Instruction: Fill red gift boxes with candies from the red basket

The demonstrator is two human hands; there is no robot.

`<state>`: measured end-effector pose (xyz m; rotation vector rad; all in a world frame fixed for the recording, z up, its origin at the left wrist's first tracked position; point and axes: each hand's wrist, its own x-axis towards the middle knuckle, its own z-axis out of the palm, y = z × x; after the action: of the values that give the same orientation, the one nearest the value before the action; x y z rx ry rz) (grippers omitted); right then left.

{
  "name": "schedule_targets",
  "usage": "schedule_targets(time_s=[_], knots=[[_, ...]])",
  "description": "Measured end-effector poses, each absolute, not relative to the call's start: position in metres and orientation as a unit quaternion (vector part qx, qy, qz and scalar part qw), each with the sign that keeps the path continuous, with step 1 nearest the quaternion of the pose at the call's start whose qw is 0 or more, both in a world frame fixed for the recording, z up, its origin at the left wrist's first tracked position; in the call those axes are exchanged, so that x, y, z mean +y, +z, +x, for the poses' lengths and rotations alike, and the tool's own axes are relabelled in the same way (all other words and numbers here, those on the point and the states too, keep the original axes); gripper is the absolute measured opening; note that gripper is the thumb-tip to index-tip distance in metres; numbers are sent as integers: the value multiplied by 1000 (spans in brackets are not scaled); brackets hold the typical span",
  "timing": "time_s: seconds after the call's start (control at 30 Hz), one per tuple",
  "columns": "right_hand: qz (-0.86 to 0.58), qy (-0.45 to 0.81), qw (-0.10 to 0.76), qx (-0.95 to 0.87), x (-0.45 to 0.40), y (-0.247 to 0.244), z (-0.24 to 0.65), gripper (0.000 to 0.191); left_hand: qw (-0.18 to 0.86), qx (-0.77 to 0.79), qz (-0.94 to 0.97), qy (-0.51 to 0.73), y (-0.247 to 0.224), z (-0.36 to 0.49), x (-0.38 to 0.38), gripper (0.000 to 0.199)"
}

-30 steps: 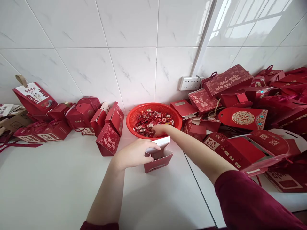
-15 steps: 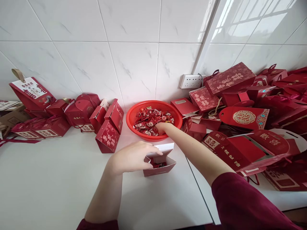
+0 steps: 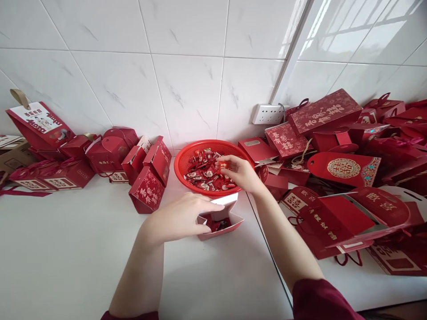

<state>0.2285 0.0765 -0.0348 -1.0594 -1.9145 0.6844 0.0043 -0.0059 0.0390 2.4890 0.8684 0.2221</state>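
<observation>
A small red gift box (image 3: pixel 220 232) stands on the white table with its lid up, and a few dark red wrapped pieces lie inside. My left hand (image 3: pixel 182 218) grips it at the left side, thumb by the near edge and fingers at the raised lid. Behind the box is a red plastic basket (image 3: pixel 180 171) heaped with red-wrapped candies (image 3: pixel 208 173). Above the basket's right part, my right hand (image 3: pixel 243 174) pinches a shiny red-wrapped candy (image 3: pixel 223 165) between thumb and fingers.
Several closed red gift boxes (image 3: pixel 145 189) line the wall on the left. A large pile of red boxes (image 3: pixel 347 213) covers the right side. A white power strip (image 3: pixel 269 114) is mounted on the tiled wall. A seam between tabletops runs beneath my right forearm.
My right hand has come up out of the candies and now has a red candy in its fingers. My left hand stays at the box, which is nearly unmoved.
</observation>
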Motion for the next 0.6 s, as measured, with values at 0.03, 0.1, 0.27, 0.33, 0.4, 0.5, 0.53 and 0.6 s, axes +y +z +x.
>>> schedule_targets(time_s=[0.03,0.1,0.27,0.33,0.4,0.5,0.53,0.6], knots=[[-360,307,473,-743,60,-29,233,32,252,320,909,85,39,4,-4,27],[-282,337,520,-733,29,-18,241,24,264,329,902,89,38,4,0,33],[-259,240,424,-834,-16,-9,247,29,282,348,892,65,29,8,10,35],[-314,187,398,-841,-18,-12,248,32,294,334,893,59,27,11,11,40],[-330,194,371,-846,-16,-13,248,29,305,327,893,52,28,13,10,44],[-307,241,367,-844,-10,-11,247,24,311,336,888,46,31,15,9,35],[-305,249,378,-838,-9,-11,246,24,308,340,887,50,32,15,9,31],[-305,260,403,-823,-7,-11,243,23,296,352,885,70,32,15,9,25]])
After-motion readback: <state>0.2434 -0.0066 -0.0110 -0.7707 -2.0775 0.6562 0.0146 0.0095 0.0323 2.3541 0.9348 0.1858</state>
